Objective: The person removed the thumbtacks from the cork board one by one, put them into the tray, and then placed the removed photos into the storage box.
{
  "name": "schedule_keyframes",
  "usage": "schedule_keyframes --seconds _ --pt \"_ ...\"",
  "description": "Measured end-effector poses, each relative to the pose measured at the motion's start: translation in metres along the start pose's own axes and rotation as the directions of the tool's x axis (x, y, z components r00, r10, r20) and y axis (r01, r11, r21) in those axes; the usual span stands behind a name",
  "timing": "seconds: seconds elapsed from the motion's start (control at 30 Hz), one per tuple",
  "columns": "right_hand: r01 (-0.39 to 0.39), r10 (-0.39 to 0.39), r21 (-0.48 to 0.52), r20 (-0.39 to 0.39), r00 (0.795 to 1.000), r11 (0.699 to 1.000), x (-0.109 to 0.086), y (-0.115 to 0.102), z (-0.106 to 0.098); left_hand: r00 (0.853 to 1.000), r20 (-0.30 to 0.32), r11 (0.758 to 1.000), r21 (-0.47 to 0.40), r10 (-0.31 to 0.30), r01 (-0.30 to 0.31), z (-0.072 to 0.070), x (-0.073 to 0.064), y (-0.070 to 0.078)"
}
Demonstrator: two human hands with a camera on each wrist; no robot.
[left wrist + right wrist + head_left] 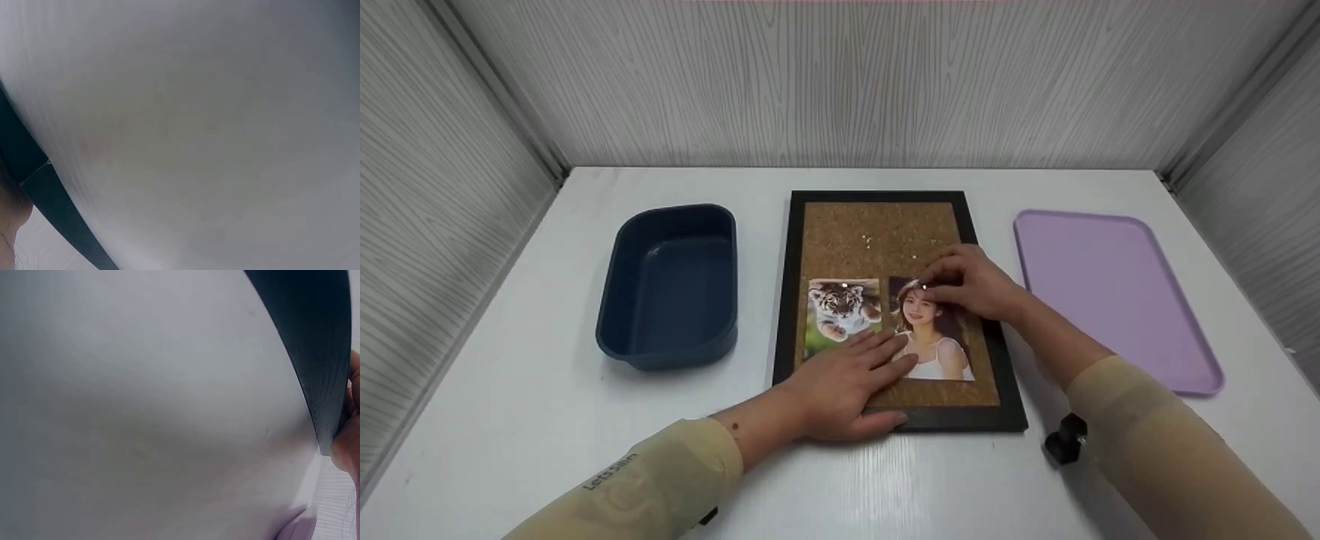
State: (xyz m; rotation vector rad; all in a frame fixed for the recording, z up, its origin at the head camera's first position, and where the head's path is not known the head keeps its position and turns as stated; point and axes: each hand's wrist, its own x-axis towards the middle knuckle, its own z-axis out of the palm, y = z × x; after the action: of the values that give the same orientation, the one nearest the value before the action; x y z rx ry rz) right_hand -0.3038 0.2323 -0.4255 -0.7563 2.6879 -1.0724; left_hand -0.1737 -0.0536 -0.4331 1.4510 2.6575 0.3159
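A cork board (pixel 840 225) with a black frame lies in the middle of the table in the head view. On its lower half sit a tiger cub photo (pixel 840 304) and, to the right, a portrait photo (pixel 941 360). My left hand (pixel 847 386) rests flat, fingers spread over the lower edges of both photos, thumb on the frame. With thumb and forefinger my right hand (pixel 971 283) pinches a small white push pin (pixel 924 286) at the portrait's top edge. Another white pin (pixel 844 285) marks the tiger photo's top.
Several more small white pins (pixel 867 241) stand in the upper cork. A deep dark-blue bin (pixel 716 341) stands left of the board; a shallow lilac tray (pixel 1095 277) lies to its right. Panelled walls (pixel 855 82) enclose the white table (pixel 547 420) at the back and sides.
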Motion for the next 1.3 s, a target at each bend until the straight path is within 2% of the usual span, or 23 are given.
schedule_keyframes --seconds 0.13,0.4,0.73,0.97,1.1,1.3 --pt "0.019 -0.019 -0.001 -0.003 1.000 1.000 0.0002 -0.0005 -0.0007 1.000 0.006 1.000 -0.002 -0.002 0.002 -0.0005 0.0005 0.0001" --pt "0.105 -0.105 0.033 -0.014 0.994 0.994 0.0008 0.0013 -0.0005 1.000 -0.001 1.000 -0.014 -0.001 0.001 -0.0001 0.0012 0.0006" --pt "0.062 -0.062 -0.002 -0.016 0.998 0.998 -0.0004 0.0012 -0.0010 1.000 0.003 1.000 0.001 -0.003 0.003 -0.0002 0.0018 0.0007" --pt "0.075 -0.075 -0.018 0.006 0.997 0.997 0.0020 -0.0004 -0.0011 1.000 -0.001 1.000 0.009 -0.006 0.006 -0.0010 -0.0001 0.0008" --pt "0.052 -0.052 -0.028 0.005 0.999 0.998 0.0018 -0.0014 -0.0014 1.000 0.001 1.000 0.008 -0.007 0.007 -0.0010 -0.0002 0.0009" --pt "0.044 -0.044 -0.004 -0.003 0.999 0.999 -0.0002 -0.0003 -0.0003 1.000 -0.001 1.000 0.002 -0.001 0.001 -0.0005 0.0001 0.0006"
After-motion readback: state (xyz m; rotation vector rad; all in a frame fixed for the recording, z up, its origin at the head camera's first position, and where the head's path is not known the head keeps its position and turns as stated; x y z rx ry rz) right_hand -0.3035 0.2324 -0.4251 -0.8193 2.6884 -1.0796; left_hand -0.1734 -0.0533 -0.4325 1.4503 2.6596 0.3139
